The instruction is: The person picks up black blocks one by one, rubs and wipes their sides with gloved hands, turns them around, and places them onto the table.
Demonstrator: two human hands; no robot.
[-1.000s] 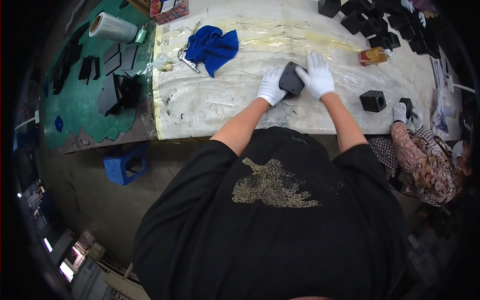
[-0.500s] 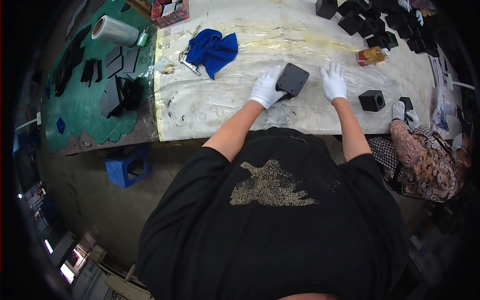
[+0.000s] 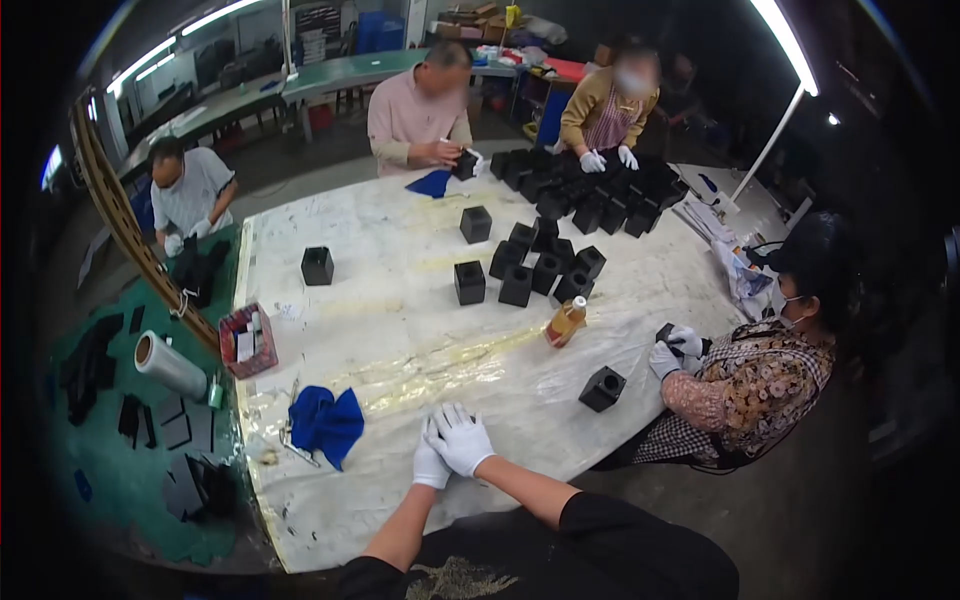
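My left hand (image 3: 430, 466), in a white glove, is at the near part of the pale table, partly covered by my right hand. My right hand (image 3: 463, 442), also gloved in white, lies across it with its fingers stretched out. Most of the left fingers are hidden. No black box shows around or between my hands; whether anything is under them I cannot tell. To their left lies a crumpled blue cloth (image 3: 327, 425) beside a metal tool (image 3: 302, 453). A black box with a round hole (image 3: 602, 388) sits to their right.
Several black boxes (image 3: 515, 286) stand mid-table, near a bottle of amber liquid (image 3: 566, 322). Single boxes (image 3: 317, 266) stand farther left. A basket (image 3: 248, 340) and film roll (image 3: 170, 364) are at the left. Co-workers work around the tables; one on the right (image 3: 755, 385) handles a black piece.
My view has tipped up across the table. My hands, apart before, are now together. The black box with several small holes by my left hand no longer shows there.
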